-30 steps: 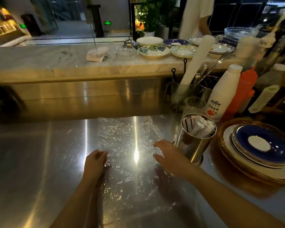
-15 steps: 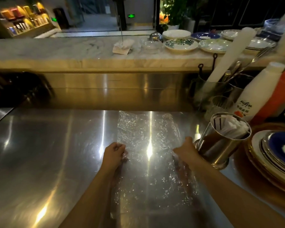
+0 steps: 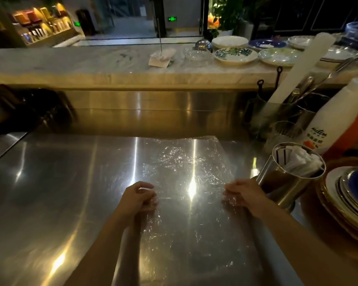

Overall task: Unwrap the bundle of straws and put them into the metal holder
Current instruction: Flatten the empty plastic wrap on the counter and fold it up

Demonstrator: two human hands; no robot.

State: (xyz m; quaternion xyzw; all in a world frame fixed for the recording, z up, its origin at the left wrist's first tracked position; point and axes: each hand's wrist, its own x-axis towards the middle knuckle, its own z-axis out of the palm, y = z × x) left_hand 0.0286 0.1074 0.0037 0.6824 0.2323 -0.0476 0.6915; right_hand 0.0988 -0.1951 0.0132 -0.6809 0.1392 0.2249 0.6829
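Left grip [image 3: 140, 196]: fingers curled loosely, pinching the left edge of the clear plastic wrap [image 3: 186, 182]. Right grip [image 3: 243, 191]: fingers half-curled, tips on the wrap's right edge; whether it actually clasps the film cannot be told. The wrap lies spread flat on the steel surface [image 3: 50, 193] between both hands. The straws [image 3: 300, 159], paper-sleeved, stand in the metal holder [image 3: 285, 182], which sits just right of the right hand. Behind the holder, a white bottle [image 3: 337, 118] bears script reading roughly "milin"; smaller characters illegible. Stacked plates [image 3: 351, 195] sit to the right.
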